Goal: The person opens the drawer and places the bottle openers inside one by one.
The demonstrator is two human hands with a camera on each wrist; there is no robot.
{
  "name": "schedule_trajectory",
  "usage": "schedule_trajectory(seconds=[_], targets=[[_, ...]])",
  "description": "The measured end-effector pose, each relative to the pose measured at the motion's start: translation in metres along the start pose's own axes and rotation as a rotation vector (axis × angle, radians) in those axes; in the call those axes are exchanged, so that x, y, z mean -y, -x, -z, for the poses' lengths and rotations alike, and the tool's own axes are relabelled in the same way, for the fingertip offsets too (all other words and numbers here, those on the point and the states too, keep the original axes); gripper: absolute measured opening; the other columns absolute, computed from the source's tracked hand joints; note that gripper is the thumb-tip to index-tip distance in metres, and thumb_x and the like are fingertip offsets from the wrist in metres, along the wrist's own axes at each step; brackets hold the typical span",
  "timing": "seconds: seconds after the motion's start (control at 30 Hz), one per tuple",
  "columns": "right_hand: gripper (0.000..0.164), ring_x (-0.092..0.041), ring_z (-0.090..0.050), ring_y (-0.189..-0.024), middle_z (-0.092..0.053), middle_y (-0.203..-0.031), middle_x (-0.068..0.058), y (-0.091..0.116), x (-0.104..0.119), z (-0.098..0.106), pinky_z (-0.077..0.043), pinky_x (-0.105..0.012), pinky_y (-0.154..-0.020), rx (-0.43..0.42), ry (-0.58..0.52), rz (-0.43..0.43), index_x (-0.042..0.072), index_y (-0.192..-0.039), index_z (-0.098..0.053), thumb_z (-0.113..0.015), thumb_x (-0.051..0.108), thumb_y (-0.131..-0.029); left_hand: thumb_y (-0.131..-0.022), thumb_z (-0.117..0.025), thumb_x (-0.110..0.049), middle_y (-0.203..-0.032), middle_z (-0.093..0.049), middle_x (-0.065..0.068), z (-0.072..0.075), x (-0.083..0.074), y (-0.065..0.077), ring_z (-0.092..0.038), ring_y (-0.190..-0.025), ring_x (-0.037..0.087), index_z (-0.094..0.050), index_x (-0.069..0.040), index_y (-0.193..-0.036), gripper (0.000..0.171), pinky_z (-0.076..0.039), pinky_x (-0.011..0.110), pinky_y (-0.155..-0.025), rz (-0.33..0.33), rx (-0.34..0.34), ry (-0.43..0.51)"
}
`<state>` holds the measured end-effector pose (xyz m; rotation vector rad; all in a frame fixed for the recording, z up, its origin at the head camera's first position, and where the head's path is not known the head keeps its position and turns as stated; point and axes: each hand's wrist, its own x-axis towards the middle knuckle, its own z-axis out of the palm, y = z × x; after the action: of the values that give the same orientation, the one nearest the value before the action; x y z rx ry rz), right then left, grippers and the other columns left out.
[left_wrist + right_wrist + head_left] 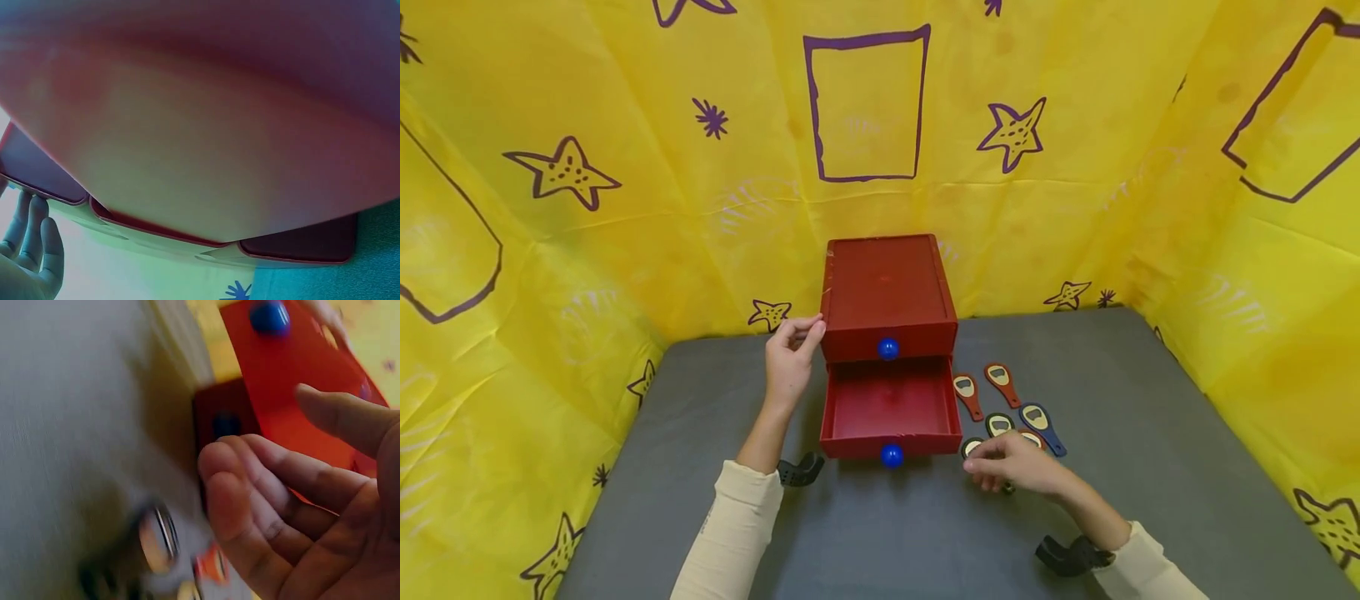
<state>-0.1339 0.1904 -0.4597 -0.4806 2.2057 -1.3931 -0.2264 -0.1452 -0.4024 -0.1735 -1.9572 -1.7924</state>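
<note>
A red two-drawer box (887, 287) stands at the back of the grey table, its lower drawer (891, 408) pulled out and its upper one closed. Each drawer front has a round blue knob (892, 456). My left hand (790, 362) touches the box's left side near the front top corner, fingers fairly straight. To the right lie several bottle openers: red ones (1002, 385), a blue one (1042, 427) and dark green ones (999, 424). My right hand (1018, 462) hovers over the nearest openers and partly hides them. In the right wrist view its thumb stands apart from loosely bent fingers, holding nothing.
Yellow cloth (752, 233) with purple drawings hangs behind and on both sides of the grey table (880, 533). Each wrist wears a black strap mount (1071, 556). The pulled-out drawer juts toward me between both arms.
</note>
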Motion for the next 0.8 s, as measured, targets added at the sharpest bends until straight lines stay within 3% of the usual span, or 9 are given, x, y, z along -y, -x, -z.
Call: schedule_trajectory(seconds=[0.1,0.2,0.3,0.4,0.5,0.6,0.8], targets=[[0.03,-0.016,-0.06,-0.063,-0.067,-0.077,-0.019,0.004,-0.009,0.023,-0.051,-0.029,-0.051,-0.091,0.074,-0.023,-0.007,-0.097,-0.07,-0.065,0.023,-0.093,-0.091,-0.068,-0.011,-0.107,-0.068,0.015,0.0,-0.001,-0.001,-0.059,-0.08,0.003,-0.069,0.005,-0.104,0.021,-0.049,0.014,-0.072,0.005,0.007,0.002],[0.029,-0.017,-0.059,-0.066,-0.069,-0.08,-0.016,0.007,-0.018,0.04,-0.049,-0.029,-0.053,-0.254,0.183,-0.055,-0.006,-0.101,-0.071,-0.066,0.022,-0.092,-0.091,-0.067,-0.009,-0.109,-0.067,0.02,0.0,-0.001,-0.001,-0.059,-0.08,0.003,-0.067,0.008,-0.105,0.022,-0.049,0.014,-0.072,0.006,0.011,0.009],[0.026,-0.015,-0.06,-0.067,-0.071,-0.081,-0.014,0.009,-0.029,0.051,-0.047,-0.028,-0.055,-0.421,0.335,-0.098,-0.003,-0.097,-0.073,-0.069,0.021,-0.09,-0.09,-0.068,-0.008,-0.108,-0.067,0.019,-0.001,0.0,-0.001,-0.059,-0.079,0.002,-0.067,0.008,-0.104,0.022,-0.049,0.014,-0.072,0.011,0.005,0.018],[0.022,-0.016,-0.058,-0.066,-0.07,-0.076,-0.011,0.01,-0.041,0.057,-0.044,-0.031,-0.057,-0.525,0.484,-0.145,-0.002,-0.087,-0.072,-0.072,0.02,-0.086,-0.09,-0.068,-0.007,-0.106,-0.069,0.013,-0.001,0.001,-0.001,-0.06,-0.078,0.002,-0.068,0.008,-0.104,0.021,-0.05,0.014,-0.072,0.014,0.0,0.029],[0.022,-0.022,-0.058,-0.065,-0.066,-0.072,-0.011,0.011,-0.054,0.059,-0.045,-0.037,-0.058,-0.566,0.585,-0.196,-0.002,-0.081,-0.068,-0.075,0.019,-0.081,-0.09,-0.068,-0.007,-0.103,-0.071,0.004,-0.001,0.002,0.0,-0.06,-0.078,0.002,-0.067,0.009,-0.104,0.021,-0.05,0.014,-0.072,0.012,0.002,0.038],[0.025,-0.026,-0.057,-0.066,-0.064,-0.071,-0.012,0.013,-0.064,0.058,-0.044,-0.043,-0.059,-0.575,0.63,-0.236,-0.003,-0.08,-0.066,-0.077,0.019,-0.077,-0.089,-0.069,-0.006,-0.102,-0.07,0.004,-0.001,0.003,0.0,-0.06,-0.078,0.002,-0.068,0.008,-0.103,0.02,-0.049,0.013,-0.071,0.003,-0.005,0.041],[0.031,-0.021,-0.042,-0.059,-0.045,-0.059,-0.002,0.012,-0.065,0.056,-0.032,-0.035,-0.054,-0.592,0.648,-0.253,0.006,-0.061,-0.054,-0.077,0.017,-0.078,-0.089,-0.069,-0.006,-0.105,-0.069,0.016,-0.001,0.004,0.0,-0.06,-0.078,0.002,-0.069,0.006,-0.102,0.018,-0.05,0.013,-0.071,-0.014,-0.019,0.042]])
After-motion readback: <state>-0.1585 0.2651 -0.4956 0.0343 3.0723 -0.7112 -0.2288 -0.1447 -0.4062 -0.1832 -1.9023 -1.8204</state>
